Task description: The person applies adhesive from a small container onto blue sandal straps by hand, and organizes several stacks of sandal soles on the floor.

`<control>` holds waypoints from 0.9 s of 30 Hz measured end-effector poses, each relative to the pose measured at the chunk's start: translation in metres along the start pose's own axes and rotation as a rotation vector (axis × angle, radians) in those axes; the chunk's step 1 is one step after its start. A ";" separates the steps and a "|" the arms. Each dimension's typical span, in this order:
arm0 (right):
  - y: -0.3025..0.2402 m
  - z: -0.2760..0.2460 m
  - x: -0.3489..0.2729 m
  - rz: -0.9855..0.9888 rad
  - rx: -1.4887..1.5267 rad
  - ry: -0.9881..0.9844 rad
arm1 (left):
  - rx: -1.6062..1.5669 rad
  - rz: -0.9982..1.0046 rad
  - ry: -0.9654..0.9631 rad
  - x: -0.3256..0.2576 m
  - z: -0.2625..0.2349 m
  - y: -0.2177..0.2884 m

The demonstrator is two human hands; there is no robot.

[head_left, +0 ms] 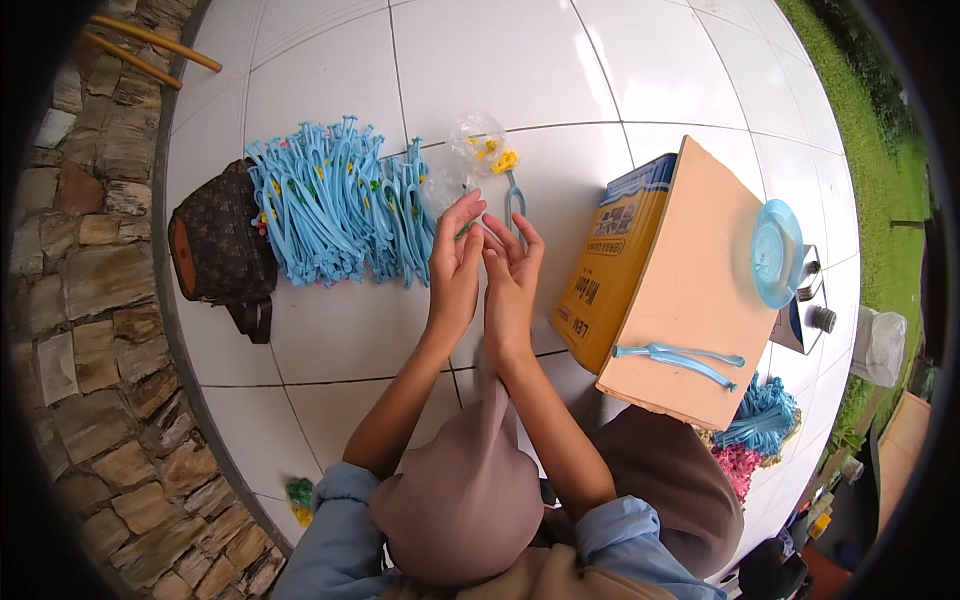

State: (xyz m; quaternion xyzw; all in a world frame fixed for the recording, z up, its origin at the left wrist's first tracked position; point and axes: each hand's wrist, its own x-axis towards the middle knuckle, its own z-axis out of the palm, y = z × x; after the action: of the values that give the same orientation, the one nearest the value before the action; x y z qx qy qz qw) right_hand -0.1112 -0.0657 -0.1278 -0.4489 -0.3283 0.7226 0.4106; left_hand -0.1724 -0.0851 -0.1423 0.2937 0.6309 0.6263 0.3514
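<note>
My left hand (456,270) and my right hand (513,285) meet side by side above the tiled floor, fingers pointing away from me. A thin pale sliver (490,232) shows between the fingertips; its kind is unclear. Beside the left thumb is a bit of green. The left fingers bend over toward the right hand, whose fingers curl slightly apart. Just beyond lies a light-blue looped strap (516,195) with a yellow piece (506,160) at its end. Clear plastic bags (477,135) with small yellow pieces lie near it.
Left of my hands is a large pile of light-blue straps (315,205), next to a brown patterned bag (220,235). At right, a yellow box (610,260) supports a tan board (690,290) with a blue dish (776,253) and a strap pair (680,360). A stone strip (110,290) borders the floor.
</note>
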 end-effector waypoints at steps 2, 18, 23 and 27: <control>-0.044 0.016 -0.019 -0.114 0.189 -0.123 | -0.100 0.030 0.034 -0.007 0.006 0.055; -0.242 -0.223 -0.065 -0.525 -0.869 -0.170 | 0.935 0.716 -0.694 -0.069 0.161 0.097; -0.211 -0.294 -0.080 -0.483 -0.814 0.000 | 1.246 0.736 -0.726 -0.063 0.145 0.070; -0.197 -0.312 -0.091 -0.376 -0.718 0.063 | 0.927 0.099 -0.800 -0.072 0.160 0.100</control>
State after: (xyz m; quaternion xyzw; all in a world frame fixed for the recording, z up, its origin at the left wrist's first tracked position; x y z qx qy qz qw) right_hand 0.2576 -0.0250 -0.0464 -0.5177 -0.6235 0.4603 0.3624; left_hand -0.0078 -0.0452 -0.0324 0.6573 0.6423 0.1438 0.3670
